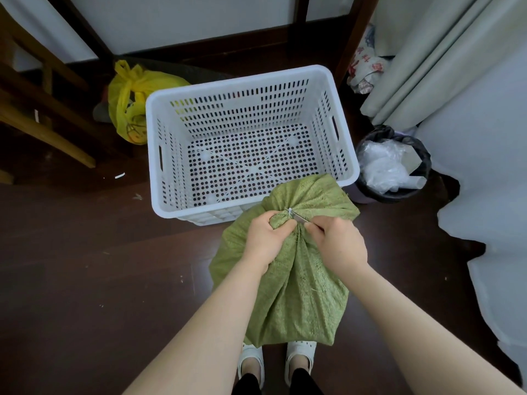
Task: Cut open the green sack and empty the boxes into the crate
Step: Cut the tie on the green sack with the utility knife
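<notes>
Clenched left grip (263, 238) bunches the green sack (302, 283); right grip (338, 243) pinches a blade (298, 217).

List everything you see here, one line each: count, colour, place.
green sack: one, green, floor before crate
tie: one, white, round sack's neck
blade: one, metallic, at the tie
crate: one, white, floor beyond sack
plastic bag: one, yellow, left behind crate
bin: one, black-lined, right of crate
curtain: one, pale, upper right
wooden furniture: one, brown, far left
shoes: two, white, bottom edge
left hand: one, grips sack's neck
right hand: one, holds blade
</notes>
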